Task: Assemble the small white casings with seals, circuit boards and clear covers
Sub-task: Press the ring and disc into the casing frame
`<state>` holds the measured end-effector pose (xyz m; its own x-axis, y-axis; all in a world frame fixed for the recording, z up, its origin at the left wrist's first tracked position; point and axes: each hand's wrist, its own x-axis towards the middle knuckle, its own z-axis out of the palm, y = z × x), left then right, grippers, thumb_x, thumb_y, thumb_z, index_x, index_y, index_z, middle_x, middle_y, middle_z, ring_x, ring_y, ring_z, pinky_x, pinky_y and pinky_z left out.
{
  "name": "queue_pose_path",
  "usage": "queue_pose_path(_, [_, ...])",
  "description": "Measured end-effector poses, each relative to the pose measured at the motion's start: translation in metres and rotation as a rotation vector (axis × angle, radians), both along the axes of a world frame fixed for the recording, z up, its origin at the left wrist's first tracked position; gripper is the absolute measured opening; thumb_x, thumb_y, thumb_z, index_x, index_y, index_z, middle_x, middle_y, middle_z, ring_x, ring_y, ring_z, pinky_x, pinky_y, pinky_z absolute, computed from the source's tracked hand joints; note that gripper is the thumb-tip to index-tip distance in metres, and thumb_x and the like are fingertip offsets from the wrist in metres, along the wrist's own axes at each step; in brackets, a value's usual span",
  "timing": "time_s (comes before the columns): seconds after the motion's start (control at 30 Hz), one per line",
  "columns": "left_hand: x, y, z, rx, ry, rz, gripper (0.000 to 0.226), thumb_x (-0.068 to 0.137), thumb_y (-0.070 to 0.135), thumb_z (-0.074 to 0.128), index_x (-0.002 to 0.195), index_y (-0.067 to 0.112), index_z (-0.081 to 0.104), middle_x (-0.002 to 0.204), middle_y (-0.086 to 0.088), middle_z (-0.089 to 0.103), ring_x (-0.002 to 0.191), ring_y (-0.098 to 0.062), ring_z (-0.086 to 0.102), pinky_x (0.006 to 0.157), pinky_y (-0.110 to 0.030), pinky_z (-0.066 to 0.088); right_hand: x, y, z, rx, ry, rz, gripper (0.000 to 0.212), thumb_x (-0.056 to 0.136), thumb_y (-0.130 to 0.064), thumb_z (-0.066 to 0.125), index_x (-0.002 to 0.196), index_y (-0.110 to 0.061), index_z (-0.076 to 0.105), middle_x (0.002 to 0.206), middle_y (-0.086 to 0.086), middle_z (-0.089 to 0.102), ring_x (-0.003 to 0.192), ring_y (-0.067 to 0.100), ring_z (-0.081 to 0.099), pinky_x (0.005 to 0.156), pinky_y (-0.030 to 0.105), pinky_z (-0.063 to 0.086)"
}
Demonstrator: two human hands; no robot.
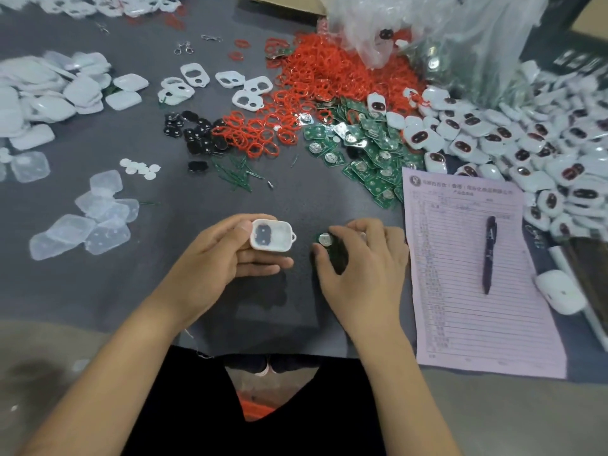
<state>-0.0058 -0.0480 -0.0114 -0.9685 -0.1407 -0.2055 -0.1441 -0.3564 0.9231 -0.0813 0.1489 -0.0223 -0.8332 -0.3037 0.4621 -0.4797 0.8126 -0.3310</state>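
A wide grey table fills the view, and it is crowded. Far right, a great heap of assembled white casings spills down the edge, each with a dark oval window. Behind it slumps a crumpled clear plastic bag. Centre back, a bright pile of red seals spreads toward the middle, and just right of it a drift of green circuit boards, each carrying a round silver cell. On the left, clear covers lie loose in a scatter, with a bigger white stack further back. A pink form sits at right, a dark pen lying on it, and a white computer mouse just beyond its edge. Small black inserts cluster near the seals, and a few empty white frames lie behind them.

Now the hands, both low and centre. The left hand grips one white casing, thumb on its near-left end, fingers underneath, open side up with a dark insert showing inside. The right hand is curled over a single green board, pinching it between thumb and fingertips just beside the casing, the two parts close but apart. Its silver cell faces up.
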Motion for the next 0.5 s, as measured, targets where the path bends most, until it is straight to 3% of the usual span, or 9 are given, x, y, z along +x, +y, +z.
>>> queue_pose_path(0.1, [0.0,-0.001,-0.001,0.042,0.016,0.0,0.039,0.1,0.026,0.04,0.127,0.009,0.063,0.115,-0.015,0.076,0.101,-0.038,0.076,0.078,-0.029,0.061,-0.002,0.002,0.002,-0.12,-0.049,0.116,0.019,0.086,-0.034,0.077,0.099,-0.023,0.068,0.097,-0.008,0.063,0.092,0.025,0.052,0.079,0.038,0.041])
queue_pose_path(0.2, [0.0,-0.001,-0.002,0.042,0.03,0.002,0.039,0.099,0.023,0.04,0.127,0.009,0.062,0.117,-0.015,0.076,0.103,-0.039,0.075,0.08,-0.029,0.061,-0.002,0.005,0.005,-0.461,-0.251,0.247,0.014,0.091,-0.023,0.076,0.1,-0.026,0.066,0.088,-0.014,0.063,0.078,0.009,0.057,0.073,0.025,0.047])
queue_pose_path(0.27, [0.0,-0.001,-0.003,0.039,0.034,0.011,0.039,0.099,0.023,0.04,0.129,0.008,0.061,0.119,-0.015,0.075,0.105,-0.038,0.075,0.081,-0.029,0.061,-0.004,0.004,0.009,-0.653,-0.332,0.245,0.019,0.093,-0.019,0.075,0.106,-0.031,0.07,0.08,-0.01,0.063,0.065,0.007,0.054,0.065,0.016,0.044])
queue_pose_path(0.33, [0.001,-0.001,-0.004,0.016,0.041,0.013,0.035,0.104,0.021,0.04,0.129,0.009,0.06,0.12,-0.014,0.075,0.107,-0.036,0.075,0.083,-0.029,0.06,-0.004,0.0,0.012,-0.784,-0.391,0.219,0.025,0.094,-0.015,0.074,0.111,-0.033,0.073,0.072,-0.001,0.06,0.057,0.016,0.052,0.058,0.017,0.043])
queue_pose_path(0.4, [0.001,0.0,-0.005,-0.033,0.045,0.013,0.03,0.112,0.015,0.037,0.13,0.01,0.06,0.122,-0.012,0.075,0.11,-0.034,0.074,0.085,-0.027,0.06,-0.002,-0.008,0.014,-0.964,-0.486,0.239,0.026,0.096,-0.007,0.071,0.111,-0.028,0.074,0.07,-0.002,0.065,0.051,0.016,0.059,0.053,0.02,0.049])
queue_pose_path(0.5, [0.0,0.0,-0.006,-0.082,0.045,0.012,0.03,0.114,0.012,0.034,0.132,0.01,0.059,0.124,-0.012,0.074,0.112,-0.031,0.073,0.089,-0.027,0.059,0.004,-0.025,0.014,-1.111,-0.594,0.323,0.024,0.099,0.0,0.064,0.113,-0.018,0.071,0.086,-0.007,0.075,0.066,0.016,0.074,0.052,0.027,0.058])
